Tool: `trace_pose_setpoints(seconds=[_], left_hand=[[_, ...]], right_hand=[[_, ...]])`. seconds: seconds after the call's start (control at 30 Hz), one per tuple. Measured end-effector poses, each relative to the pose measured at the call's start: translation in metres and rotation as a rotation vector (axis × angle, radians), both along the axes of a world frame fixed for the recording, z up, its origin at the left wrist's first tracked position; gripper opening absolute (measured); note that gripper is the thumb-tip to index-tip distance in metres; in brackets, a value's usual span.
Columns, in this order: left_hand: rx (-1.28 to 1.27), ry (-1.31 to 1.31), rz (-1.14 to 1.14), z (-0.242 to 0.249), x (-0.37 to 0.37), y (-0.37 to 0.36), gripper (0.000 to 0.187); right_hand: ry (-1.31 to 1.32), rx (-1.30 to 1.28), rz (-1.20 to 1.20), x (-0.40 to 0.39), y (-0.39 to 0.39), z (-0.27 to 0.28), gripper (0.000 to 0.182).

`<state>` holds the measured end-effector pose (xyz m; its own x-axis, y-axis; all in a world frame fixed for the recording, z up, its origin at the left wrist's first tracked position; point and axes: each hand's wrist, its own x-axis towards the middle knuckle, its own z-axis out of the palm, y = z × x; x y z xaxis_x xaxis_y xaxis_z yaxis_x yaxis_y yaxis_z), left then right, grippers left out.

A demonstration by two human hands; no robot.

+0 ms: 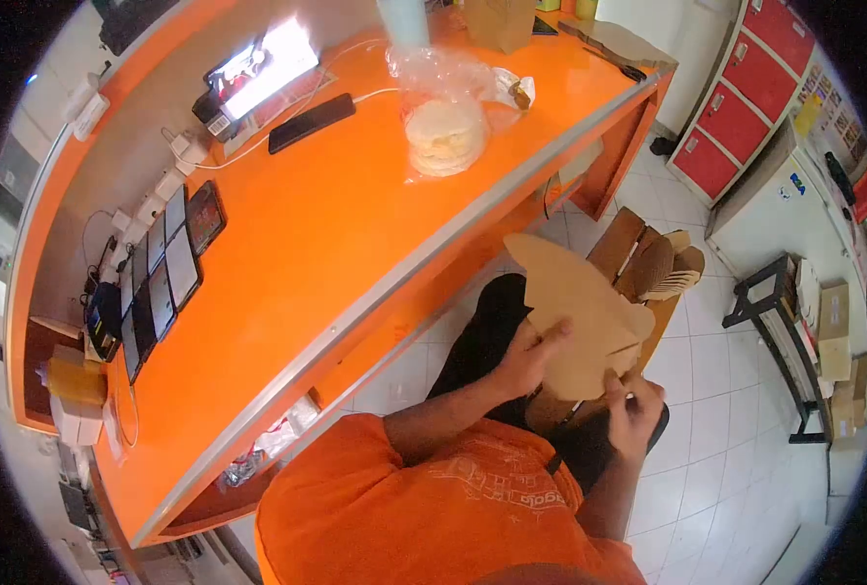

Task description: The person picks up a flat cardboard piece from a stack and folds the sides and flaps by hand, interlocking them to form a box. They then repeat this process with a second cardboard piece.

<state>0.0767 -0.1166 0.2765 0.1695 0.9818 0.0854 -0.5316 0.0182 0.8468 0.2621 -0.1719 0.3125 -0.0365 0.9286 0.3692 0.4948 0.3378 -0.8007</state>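
Left to right: at the far left, several phones (182, 268) lie in close rows on the orange counter (258, 224). Beyond them, a dark phone (312, 123) lies with a white cable at its end, and a clear plastic bag (445, 136) holds a stack of pale, round, flat pieces. Below the counter edge, my left hand (525, 363) is partly closed on the left side of a brown sheet (580, 292), thumb on top; its other fingers are mostly hidden, so I cannot tell their spread. The sheet, cut in curves, is above my lap, between both hands. My right hand (635, 419) pinches its lower right edge near a small fold, thumb and forefinger nearly closed. More brown pieces (656, 265) lie on the wooden bench (660, 341) just beyond.

Handling, as I judge it: the sheet is light and thin, stiff enough to keep its outline yet easily creased, and not slippery. Its narrow points probably bend or tear first; the broad edges, held lightly at opposite sides, offer the safer grip.
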Motion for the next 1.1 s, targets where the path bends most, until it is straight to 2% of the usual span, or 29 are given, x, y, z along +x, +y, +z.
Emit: trace_pose_setpoints(seconds=[0.07, 0.1, 0.17, 0.2, 0.3, 0.37, 0.4, 0.47, 0.6, 0.77, 0.87, 0.9, 1.0, 1.1], left_hand=[[0.09, 0.346, -0.154, 0.014, -0.022, 0.012, 0.032], [0.116, 0.413, -0.247, 0.014, -0.028, 0.016, 0.033], [0.173, 0.546, -0.44, 0.012, -0.035, 0.022, 0.033], [0.223, 0.521, -0.485, 0.014, -0.033, 0.02, 0.032], [0.318, 0.462, -0.554, 0.018, -0.029, 0.013, 0.029], [0.304, 0.449, -0.522, 0.019, -0.032, 0.011, 0.026], [0.284, 0.499, -0.586, 0.019, -0.035, 0.013, 0.027], [0.237, 0.6, -0.724, 0.015, -0.046, 0.02, 0.027], [0.262, 0.666, -0.609, -0.005, -0.055, 0.019, 0.029], [0.324, 0.611, -0.408, 0.029, -0.047, 0.01, 0.021], [0.25, 0.738, -0.159, 0.032, -0.043, -0.001, 0.022], [0.212, 0.744, -0.067, 0.024, -0.043, -0.003, 0.028], [0.593, 0.992, 0.246, 0.035, -0.038, -0.004, 0.034], [0.703, 1.201, 0.333, 0.05, -0.037, 0.008, 0.039]], right_hand=[[0.174, 0.108, -0.076, 0.01, 0.001, 0.002, 0.022], [0.194, 0.086, -0.1, 0.013, 0.001, 0.012, 0.018], [-0.041, 0.188, -0.14, -0.004, 0.011, 0.042, 0.019], [-0.158, 0.241, -0.161, -0.009, 0.015, 0.05, 0.024], [-0.244, 0.025, 0.229, -0.007, 0.024, 0.035, 0.04], [-0.081, -0.068, 0.226, -0.018, 0.024, 0.026, 0.038], [0.001, -0.119, 0.223, -0.023, 0.023, 0.02, 0.037], [-0.011, -0.077, 0.236, -0.025, 0.021, 0.012, 0.036], [0.04, -0.003, 0.201, -0.035, 0.02, 0.011, 0.035], [0.168, -0.035, 0.183, -0.03, 0.009, -0.015, 0.028], [0.205, -0.065, 0.122, -0.034, 0.004, -0.01, 0.021], [0.205, -0.116, 0.122, -0.035, 0.003, -0.004, 0.019], [0.184, -0.134, 0.114, -0.039, 0.003, -0.002, 0.015], [0.137, -0.194, 0.109, -0.035, 0.005, 0.001, 0.013]])
